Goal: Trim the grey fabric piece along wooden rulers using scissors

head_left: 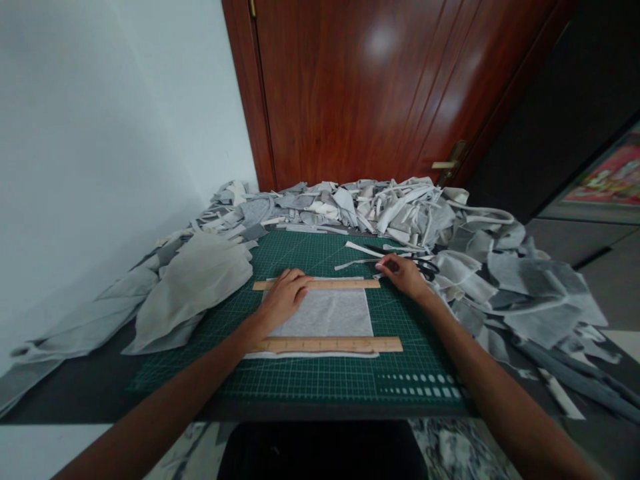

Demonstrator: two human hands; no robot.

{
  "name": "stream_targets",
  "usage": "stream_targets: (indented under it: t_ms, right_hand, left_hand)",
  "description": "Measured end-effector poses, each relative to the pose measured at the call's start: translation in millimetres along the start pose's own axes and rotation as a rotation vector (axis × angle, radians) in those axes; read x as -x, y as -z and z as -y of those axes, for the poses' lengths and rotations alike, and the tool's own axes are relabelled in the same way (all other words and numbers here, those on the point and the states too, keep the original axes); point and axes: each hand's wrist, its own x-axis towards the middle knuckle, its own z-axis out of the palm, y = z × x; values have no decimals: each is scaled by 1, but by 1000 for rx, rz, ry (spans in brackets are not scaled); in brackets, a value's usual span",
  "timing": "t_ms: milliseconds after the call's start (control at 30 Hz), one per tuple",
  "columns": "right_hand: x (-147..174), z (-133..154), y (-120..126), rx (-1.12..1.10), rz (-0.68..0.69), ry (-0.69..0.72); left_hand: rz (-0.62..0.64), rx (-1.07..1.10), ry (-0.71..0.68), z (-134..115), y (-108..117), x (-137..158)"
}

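A piece of light grey fabric (334, 313) lies flat on the green cutting mat (310, 383). One wooden ruler (345, 284) crosses its far edge, and a second wooden ruler (387, 344) lies along its near edge. My left hand (286, 293) rests on the far ruler and the fabric, fingers stretched out and lying flat. Just past the far ruler's right end, my right hand (400, 272) has its thumb and fingertips pinched together; what they hold, if anything, is too small to make out. Black-handled scissors (429, 269) and narrow fabric strips (363, 250) lie beside and behind it.
Heaped fabric scraps (350, 203) run along the table's back, below a wooden door (340, 87). Larger fabric pieces (200, 287) lie at the left against a white wall (100, 133). More grey scraps (540, 287) cover the right side.
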Motion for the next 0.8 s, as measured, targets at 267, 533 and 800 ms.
stream_targets:
  t_ms: [267, 533, 800]
  right_hand:
    - [4, 28, -29, -415, 52, -133]
    - [0, 41, -39, -418, 125, -92]
    - [-10, 62, -47, -205, 314, 50]
  left_hand:
    - [-30, 85, -4, 8, -7, -4]
    - [-46, 108, 23, 9, -10, -4]
    - [-31, 103, 7, 7, -6, -3]
